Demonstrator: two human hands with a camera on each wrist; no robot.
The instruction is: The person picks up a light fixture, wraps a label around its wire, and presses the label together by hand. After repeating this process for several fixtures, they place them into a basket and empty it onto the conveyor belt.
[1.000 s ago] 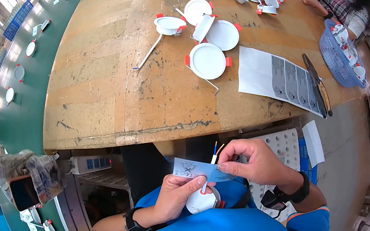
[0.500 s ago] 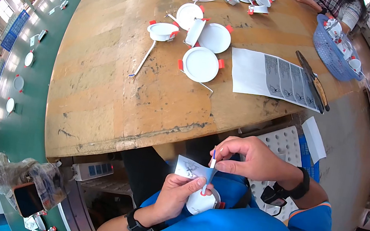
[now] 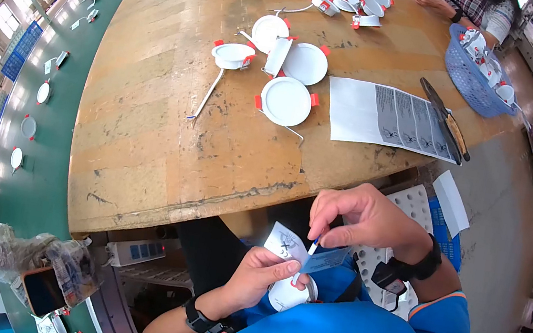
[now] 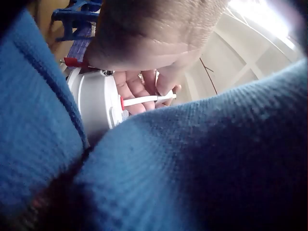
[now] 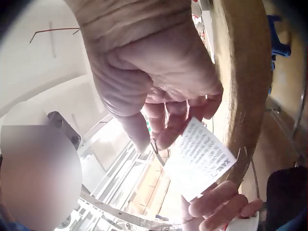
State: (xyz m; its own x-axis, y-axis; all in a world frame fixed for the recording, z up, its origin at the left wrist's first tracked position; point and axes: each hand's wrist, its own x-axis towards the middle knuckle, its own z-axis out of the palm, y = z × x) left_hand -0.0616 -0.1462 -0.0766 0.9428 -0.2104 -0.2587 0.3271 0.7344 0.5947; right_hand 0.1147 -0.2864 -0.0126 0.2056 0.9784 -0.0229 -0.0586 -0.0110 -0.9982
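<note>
My left hand [image 3: 258, 273] pinches a small printed label [image 3: 287, 243] against the white cable of a round downlight [image 3: 288, 295]. The label is folded at the cable, its two ends standing apart. In the left wrist view the downlight's grey-white housing [image 4: 96, 98] sits beside the fingers, and its white cable [image 4: 140, 100] runs into them. Over the cable's end is my right hand [image 3: 366, 217], thumb and forefinger pinching the thin wire ends [image 5: 155, 147]. Printed text shows on the label [image 5: 204, 156] in the right wrist view, below the right fingers.
Several white downlights [image 3: 285, 101] lie on the wooden table [image 3: 145, 140], near a printed sheet [image 3: 359, 111] and scissors-like tool [image 3: 450, 126]. A blue basket [image 3: 470, 91] holds more. At left runs a green conveyor [image 3: 49, 153] carrying lamps. Another person's arm [image 3: 439, 2] rests at the far side.
My right hand has let go of the label's right end and moved up to the wire ends. The label has gone from nearly flat to folded, and the cable now leans right.
</note>
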